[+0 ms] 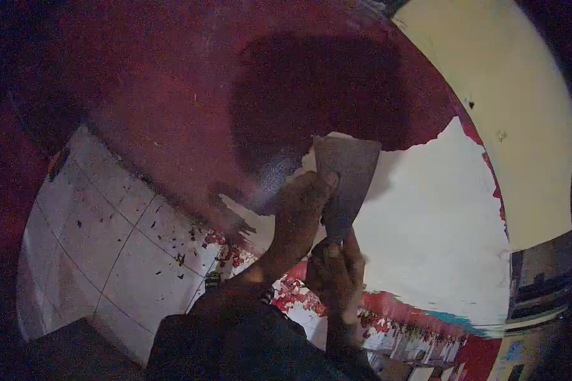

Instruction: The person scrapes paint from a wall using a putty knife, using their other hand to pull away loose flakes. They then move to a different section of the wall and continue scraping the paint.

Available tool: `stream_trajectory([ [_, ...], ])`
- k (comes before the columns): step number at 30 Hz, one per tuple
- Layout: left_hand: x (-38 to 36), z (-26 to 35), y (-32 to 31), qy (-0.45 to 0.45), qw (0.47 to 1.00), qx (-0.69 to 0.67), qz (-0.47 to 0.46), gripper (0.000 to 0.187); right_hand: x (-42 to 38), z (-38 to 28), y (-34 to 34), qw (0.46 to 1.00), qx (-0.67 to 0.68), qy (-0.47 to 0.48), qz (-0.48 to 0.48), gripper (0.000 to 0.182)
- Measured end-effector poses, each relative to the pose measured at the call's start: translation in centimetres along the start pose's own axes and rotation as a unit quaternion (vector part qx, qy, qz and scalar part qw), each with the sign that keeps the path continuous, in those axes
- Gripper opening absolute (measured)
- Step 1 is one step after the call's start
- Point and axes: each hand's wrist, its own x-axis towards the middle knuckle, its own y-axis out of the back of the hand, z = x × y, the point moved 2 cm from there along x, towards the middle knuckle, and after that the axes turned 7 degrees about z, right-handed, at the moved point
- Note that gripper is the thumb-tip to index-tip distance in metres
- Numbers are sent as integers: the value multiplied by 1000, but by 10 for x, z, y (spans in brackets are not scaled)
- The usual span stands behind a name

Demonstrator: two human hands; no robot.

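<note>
A wide-bladed paint scraper (pixel 351 168) is held upright against the wall, blade edge up. That edge lies along the border between dark red paint (pixel 171 82) and a stripped white patch (pixel 435 209). My right hand (pixel 337 270) is closed around the scraper's handle, which it mostly hides. Higher up, my left hand (pixel 304 200) grips the blade's left side, with a fingertip or thumb lying on the metal. A ragged, pale strip of exposed wall shows just left of the blade.
Red paint flakes (pixel 299 295) litter the foot of the wall. Darker bits are scattered over the tiled floor (pixel 117 244) at left. A cream-yellow surface (pixel 505 127) borders the red wall on the right. A broad shadow (pixel 318 89) falls above the scraper.
</note>
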Motion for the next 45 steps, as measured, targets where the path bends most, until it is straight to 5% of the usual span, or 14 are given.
stream_trajectory([
  [4, -11, -12, -1, 21, 997, 73, 9, 33, -16, -7, 8, 999, -33, 5, 22, 45],
  [9, 13, 21, 6, -68, 996, 20, 49, 33, 13, -28, -30, 993, -58, 91, -51, 46],
  [12, -1, -2, 5, 27, 995, 95, -5, 32, -6, 0, -1, 995, -68, 70, 7, 47],
  [15, -1, -18, 13, -289, 920, 266, -10, 31, 0, -1, 1, 983, -179, 9, 25, 48],
  [17, 12, 34, 11, -125, 985, 119, 15, 31, 10, -10, -17, 994, -34, 70, -73, 46],
  [23, -21, -23, 2, -44, 982, 183, -16, 36, -19, 21, 15, 998, 48, 39, -3, 39],
  [25, -19, -14, -6, -27, 988, 151, -27, 35, -11, 33, 26, 982, 152, 83, -70, 39],
  [26, -23, -9, -9, -11, 989, 140, -36, 35, -10, 39, 30, 989, 79, 103, -68, 39],
  [28, -10, 16, -16, -54, 989, 139, -20, 34, 2, 33, 21, 970, -195, 141, -32, 40],
  [30, 6, 34, -20, -61, 994, 84, -39, 32, 9, 3, -4, 996, 72, 40, 31, 39],
  [32, -3, 13, -17, -114, 975, 184, -49, 31, 6, 3, 1, 995, 90, 39, 25, 39],
  [36, -5, 20, -27, -91, 989, 117, -28, 32, 1, 8, 17, 992, 119, 42, 2, 40],
  [39, -2, 32, -23, -82, 980, 176, -42, 33, 5, 23, 11, 994, 98, -4, 49, 42],
  [45, -3, 11, -25, -144, 978, 152, 0, 36, 12, 34, 29, 979, -144, 142, -4, 43],
])
